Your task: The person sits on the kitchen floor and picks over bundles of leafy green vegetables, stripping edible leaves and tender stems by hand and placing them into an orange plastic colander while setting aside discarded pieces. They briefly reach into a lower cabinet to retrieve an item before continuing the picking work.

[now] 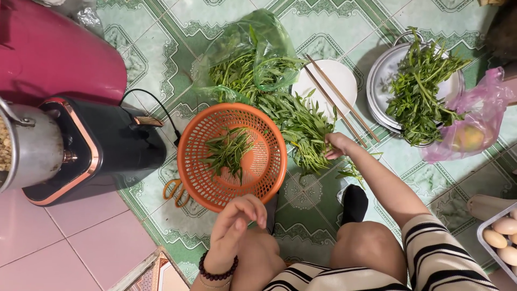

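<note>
On floor | right hand (338, 144) clamped on greens (301, 124) | left hand (239, 218) loosely curled, empty, near basket (202, 183)

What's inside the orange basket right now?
The orange basket holds a small loose bunch of green leafy stems, lying near its middle. The rest of its perforated bottom shows bare. Anything beneath the stems is covered.

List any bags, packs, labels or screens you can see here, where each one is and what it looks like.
Green plastic bag: top middle of the floor, crumpled, see-through, leafy greens spilling out.
Pink plastic bag: right edge beside the metal bowl, crumpled, see-through, something round and yellow inside.
Egg tray: bottom right corner, clear plastic, pale eggs in it, partly cut off.
No labels, signs or screens show.
</note>
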